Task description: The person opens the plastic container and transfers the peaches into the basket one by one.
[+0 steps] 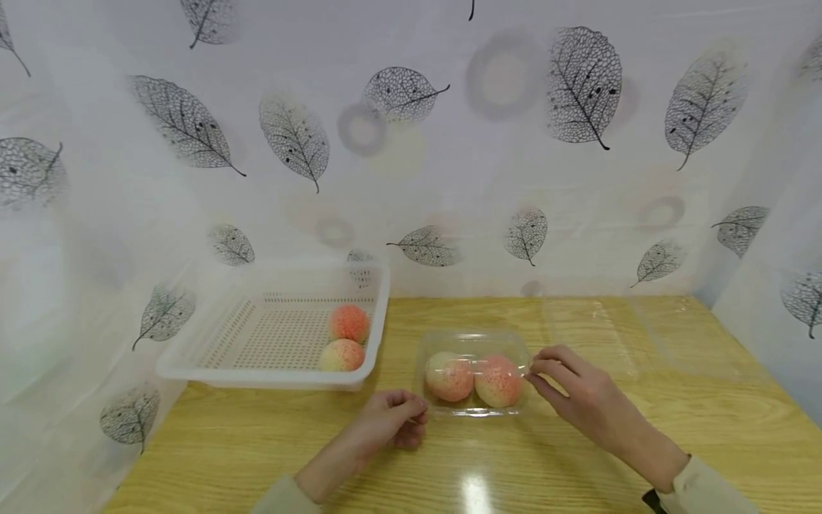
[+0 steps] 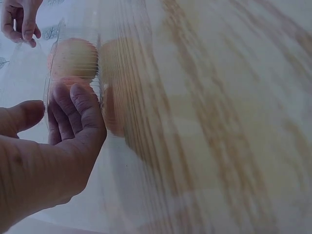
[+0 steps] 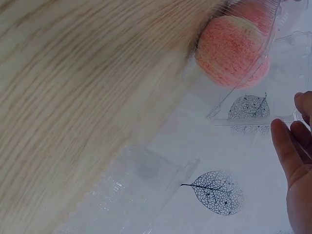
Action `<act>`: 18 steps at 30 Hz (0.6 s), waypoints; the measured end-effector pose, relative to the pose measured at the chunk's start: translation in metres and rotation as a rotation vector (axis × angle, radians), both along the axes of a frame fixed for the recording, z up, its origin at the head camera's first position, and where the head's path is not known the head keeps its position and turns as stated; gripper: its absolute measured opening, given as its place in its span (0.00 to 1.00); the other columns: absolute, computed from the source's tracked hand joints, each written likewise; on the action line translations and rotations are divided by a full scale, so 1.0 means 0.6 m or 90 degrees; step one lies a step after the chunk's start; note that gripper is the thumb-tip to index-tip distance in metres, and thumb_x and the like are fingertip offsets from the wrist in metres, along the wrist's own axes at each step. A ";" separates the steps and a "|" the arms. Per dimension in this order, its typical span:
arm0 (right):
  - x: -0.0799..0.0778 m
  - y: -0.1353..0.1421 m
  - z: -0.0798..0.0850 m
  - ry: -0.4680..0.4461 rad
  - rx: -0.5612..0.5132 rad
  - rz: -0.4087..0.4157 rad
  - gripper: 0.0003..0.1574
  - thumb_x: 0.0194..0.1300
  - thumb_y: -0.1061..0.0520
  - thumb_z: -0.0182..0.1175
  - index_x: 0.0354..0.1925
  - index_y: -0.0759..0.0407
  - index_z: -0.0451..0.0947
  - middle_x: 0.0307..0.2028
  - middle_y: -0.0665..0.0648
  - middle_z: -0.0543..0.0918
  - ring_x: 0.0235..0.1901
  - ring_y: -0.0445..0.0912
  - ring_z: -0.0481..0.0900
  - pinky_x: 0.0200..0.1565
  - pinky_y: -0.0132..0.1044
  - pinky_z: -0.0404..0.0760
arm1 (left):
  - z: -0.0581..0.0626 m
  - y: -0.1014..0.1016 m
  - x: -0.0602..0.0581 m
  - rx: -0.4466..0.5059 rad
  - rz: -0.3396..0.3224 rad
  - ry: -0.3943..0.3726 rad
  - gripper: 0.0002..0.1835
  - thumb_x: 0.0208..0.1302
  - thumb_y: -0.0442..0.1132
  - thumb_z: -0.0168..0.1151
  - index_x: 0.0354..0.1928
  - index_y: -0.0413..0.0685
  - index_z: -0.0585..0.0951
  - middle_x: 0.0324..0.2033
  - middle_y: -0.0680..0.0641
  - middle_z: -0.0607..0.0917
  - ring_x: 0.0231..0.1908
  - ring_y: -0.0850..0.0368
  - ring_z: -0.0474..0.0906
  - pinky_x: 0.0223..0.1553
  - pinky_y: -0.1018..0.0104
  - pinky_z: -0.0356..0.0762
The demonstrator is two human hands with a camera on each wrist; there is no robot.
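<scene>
Two pink-and-cream peaches [image 1: 449, 376] [image 1: 499, 380] sit side by side in a clear plastic box [image 1: 475, 412] on the table. My right hand [image 1: 591, 400] pinches the clear rim at the box's right side; in the right wrist view, that rim [image 3: 248, 121] runs between thumb and fingertips. My left hand [image 1: 389, 425] is at the front left corner. In the left wrist view, the left hand [image 2: 73, 126] has its fingers along the box's side and its thumb apart from them. Whether the lid is fully down cannot be told.
A white perforated basket [image 1: 282, 378] stands at the left with two more peaches [image 1: 349, 323] [image 1: 342, 355] in its right side. Clear plastic pieces [image 1: 693, 335] lie at the back right of the wooden table [image 1: 257, 450]. A leaf-patterned sheet [image 1: 449, 178] hangs behind.
</scene>
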State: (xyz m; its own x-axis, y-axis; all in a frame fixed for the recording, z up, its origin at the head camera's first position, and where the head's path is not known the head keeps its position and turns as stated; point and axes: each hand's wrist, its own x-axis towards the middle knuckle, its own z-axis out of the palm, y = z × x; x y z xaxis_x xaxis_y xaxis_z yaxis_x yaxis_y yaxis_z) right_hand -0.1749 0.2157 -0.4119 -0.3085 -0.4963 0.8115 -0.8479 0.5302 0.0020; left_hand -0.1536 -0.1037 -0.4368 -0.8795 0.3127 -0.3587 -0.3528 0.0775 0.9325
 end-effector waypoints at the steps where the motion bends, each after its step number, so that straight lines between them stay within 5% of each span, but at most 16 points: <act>1: -0.001 -0.001 0.002 0.007 -0.003 -0.002 0.25 0.81 0.46 0.49 0.35 0.59 0.84 0.36 0.52 0.83 0.31 0.40 0.83 0.36 0.23 0.81 | 0.001 0.000 0.000 -0.002 0.001 0.001 0.09 0.74 0.42 0.60 0.41 0.42 0.80 0.31 0.54 0.83 0.30 0.65 0.81 0.34 0.71 0.83; 18: -0.011 -0.017 0.031 0.011 -0.059 -0.010 0.26 0.80 0.44 0.51 0.33 0.57 0.85 0.32 0.47 0.85 0.27 0.38 0.84 0.31 0.22 0.80 | 0.002 -0.017 0.004 -0.026 -0.016 0.004 0.09 0.73 0.42 0.59 0.37 0.45 0.80 0.28 0.55 0.81 0.28 0.65 0.80 0.32 0.72 0.81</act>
State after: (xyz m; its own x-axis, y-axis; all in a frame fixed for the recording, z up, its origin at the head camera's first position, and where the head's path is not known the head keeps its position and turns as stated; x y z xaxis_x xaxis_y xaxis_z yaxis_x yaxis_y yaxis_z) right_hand -0.1814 0.2054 -0.3932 -0.3010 -0.4142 0.8590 -0.8395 0.5423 -0.0327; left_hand -0.1512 -0.1137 -0.4358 -0.8736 0.3201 -0.3666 -0.3448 0.1245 0.9304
